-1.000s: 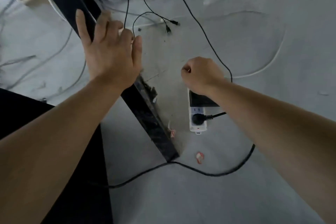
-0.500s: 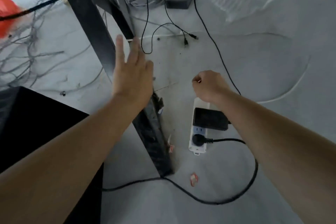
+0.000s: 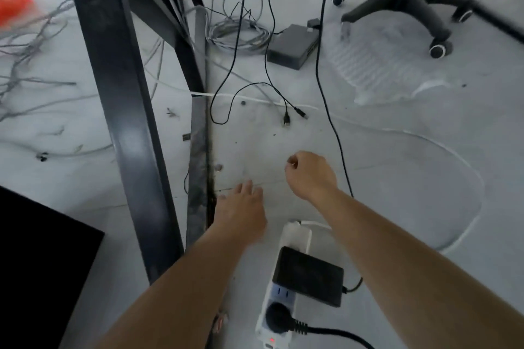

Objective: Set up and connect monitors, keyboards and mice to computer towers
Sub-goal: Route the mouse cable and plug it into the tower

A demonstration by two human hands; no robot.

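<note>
Head — left hand (image 3: 241, 214) outstretched, right hand (image 3: 310, 176) curled

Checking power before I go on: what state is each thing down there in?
Power strip: red light on, a socket free.
Adapter: plugged into strip.
Round plug: plugged into strip.
Cable ends: unplugged, loose on floor.
Left hand: open.
Right hand: curled, nothing seen held.

Left hand (image 3: 241, 212) motion-blurred; right hand (image 3: 310, 176) fist contents hidden; power strip (image 3: 295, 236) cut by bottom edge.
</note>
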